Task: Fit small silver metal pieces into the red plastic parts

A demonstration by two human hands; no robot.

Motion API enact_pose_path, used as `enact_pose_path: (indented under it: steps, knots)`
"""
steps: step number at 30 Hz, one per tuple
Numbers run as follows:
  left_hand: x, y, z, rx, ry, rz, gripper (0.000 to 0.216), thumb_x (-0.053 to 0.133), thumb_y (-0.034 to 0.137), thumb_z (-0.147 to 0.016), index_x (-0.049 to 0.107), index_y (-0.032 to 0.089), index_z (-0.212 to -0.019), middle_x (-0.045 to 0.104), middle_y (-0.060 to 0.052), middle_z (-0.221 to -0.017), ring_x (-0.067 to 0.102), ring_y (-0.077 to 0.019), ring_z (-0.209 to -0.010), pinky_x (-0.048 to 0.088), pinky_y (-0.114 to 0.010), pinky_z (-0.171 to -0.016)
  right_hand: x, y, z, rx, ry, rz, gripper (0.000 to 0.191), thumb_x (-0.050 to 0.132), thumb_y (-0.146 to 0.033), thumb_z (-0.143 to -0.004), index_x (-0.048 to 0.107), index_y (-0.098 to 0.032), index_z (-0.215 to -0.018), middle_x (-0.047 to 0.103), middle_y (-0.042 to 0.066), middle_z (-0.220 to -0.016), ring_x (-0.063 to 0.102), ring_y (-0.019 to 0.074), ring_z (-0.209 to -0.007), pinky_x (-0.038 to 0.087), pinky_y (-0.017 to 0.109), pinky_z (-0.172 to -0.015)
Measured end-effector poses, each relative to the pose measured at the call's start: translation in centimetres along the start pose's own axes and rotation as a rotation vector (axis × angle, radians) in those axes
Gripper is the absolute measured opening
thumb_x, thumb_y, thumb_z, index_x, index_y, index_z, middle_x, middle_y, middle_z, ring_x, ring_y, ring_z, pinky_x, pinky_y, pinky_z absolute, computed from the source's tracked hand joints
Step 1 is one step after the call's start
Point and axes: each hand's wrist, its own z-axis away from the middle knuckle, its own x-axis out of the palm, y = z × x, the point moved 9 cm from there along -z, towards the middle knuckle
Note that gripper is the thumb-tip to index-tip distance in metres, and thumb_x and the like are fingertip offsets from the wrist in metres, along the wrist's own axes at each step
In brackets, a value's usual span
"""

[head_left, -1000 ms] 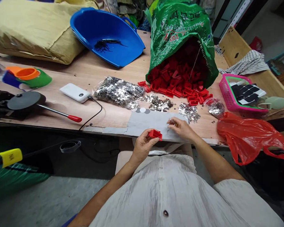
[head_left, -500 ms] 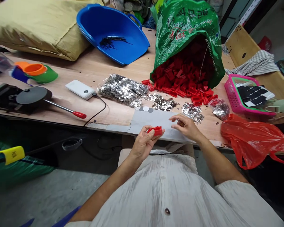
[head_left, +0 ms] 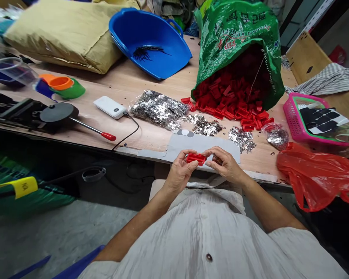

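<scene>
Between thumb and fingers, my left hand (head_left: 178, 172) grips a small red plastic housing (head_left: 196, 159), its hollow side facing up toward me. My right hand (head_left: 224, 164) is at the housing's right end, thumb and forefinger bent close together; whether a small part is pinched there is too small to make out. Both hands are above the front edge of a grey sheet (head_left: 205, 143). Beyond them lie two loose piles of small shiny metal pieces (head_left: 242, 139). A green woven sack (head_left: 238, 35) spills many similar red housings (head_left: 229, 99) onto the table.
A clear bag of metal pieces (head_left: 161, 108) and a white power bank (head_left: 109, 107) with a cable lie left. Behind is a blue basin (head_left: 163, 58). A lever tool (head_left: 58, 112) stands far left. Right are a pink basket (head_left: 292, 122) and a red plastic bag (head_left: 317, 170).
My right hand has moved left and closed in on the red housing's end. My left hand has tilted the housing so its hollow side shows. The camera view has shifted slightly left.
</scene>
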Motion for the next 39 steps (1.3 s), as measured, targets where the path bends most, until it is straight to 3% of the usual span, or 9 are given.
enact_pose_path:
  steps: [4,7,13,17,23,31,39]
  knots:
    - [-0.4,1.7,0.0,0.161,-0.029,-0.433,0.035,0.081,0.02,-0.069,0.066,0.018,-0.102,0.072,-0.006,-0.105,0.067,-0.0159,-0.091,0.051,-0.027,-0.086,0.0,0.9,0.5,0.046,-0.042,0.11,0.033,0.041,-0.031,-0.1,0.052,-0.025,-0.13,0.056,0.008,-0.11,0.056,0.0175,-0.094,0.046,0.033,-0.085]
    - [-0.5,2.2,0.1,0.221,-0.038,-0.633,0.035,0.078,0.024,-0.073,0.068,0.018,-0.105,0.071,-0.007,-0.106,0.067,-0.0175,-0.091,0.051,-0.029,-0.087,0.1,0.9,0.9,0.024,-0.056,0.185,0.032,0.039,-0.03,-0.1,0.058,-0.024,-0.126,0.056,0.008,-0.101,0.056,0.0188,-0.094,0.047,0.033,-0.084]
    - [-0.2,2.9,0.4,0.293,-0.039,-0.759,0.035,0.074,0.027,-0.077,0.067,0.02,-0.11,0.071,-0.009,-0.11,0.067,-0.0205,-0.099,0.05,-0.032,-0.091,0.9,0.3,1.2,0.049,-0.086,0.219,0.029,0.04,-0.028,-0.099,0.057,-0.022,-0.122,0.065,0.007,-0.094,0.061,0.0177,-0.082,0.046,0.031,-0.077]
    - [0.1,3.0,0.6,0.312,-0.039,-0.746,0.033,0.074,0.026,-0.077,0.067,0.02,-0.109,0.071,-0.008,-0.11,0.067,-0.0202,-0.099,0.051,-0.031,-0.091,1.0,0.2,1.3,0.089,-0.08,0.168,0.024,0.043,-0.028,-0.098,0.057,-0.021,-0.116,0.064,0.004,-0.087,0.058,0.0156,-0.075,0.042,0.028,-0.071]
    - [0.8,3.2,1.0,0.364,-0.061,-0.76,0.03,0.073,0.026,-0.079,0.066,0.02,-0.108,0.072,-0.008,-0.11,0.069,-0.0207,-0.099,0.053,-0.032,-0.09,1.0,1.8,1.2,0.249,-0.013,-0.083,0.018,0.051,-0.036,-0.094,0.059,-0.02,-0.093,0.056,-0.002,-0.073,0.047,0.0115,-0.065,0.036,0.025,-0.062]
    - [3.2,4.8,2.7,0.705,-0.06,-1.03,0.026,0.07,0.022,-0.082,0.066,0.021,-0.107,0.073,-0.007,-0.107,0.066,-0.0213,-0.11,0.048,-0.04,-0.104,4.4,3.6,1.5,0.512,-0.098,-0.795,0.03,0.068,-0.043,-0.08,0.048,-0.022,-0.09,0.04,-0.009,-0.064,0.03,0.006,-0.048,0.023,0.02,-0.047]
    - [3.6,4.6,3.0,0.682,-0.048,-1.034,0.024,0.069,0.024,-0.082,0.067,0.024,-0.106,0.074,-0.005,-0.106,0.066,-0.0231,-0.11,0.048,-0.043,-0.103,5.0,3.3,1.6,0.54,-0.131,-0.905,0.032,0.072,-0.04,-0.077,0.048,-0.021,-0.085,0.042,-0.008,-0.061,0.034,0.0062,-0.05,0.024,0.019,-0.047]
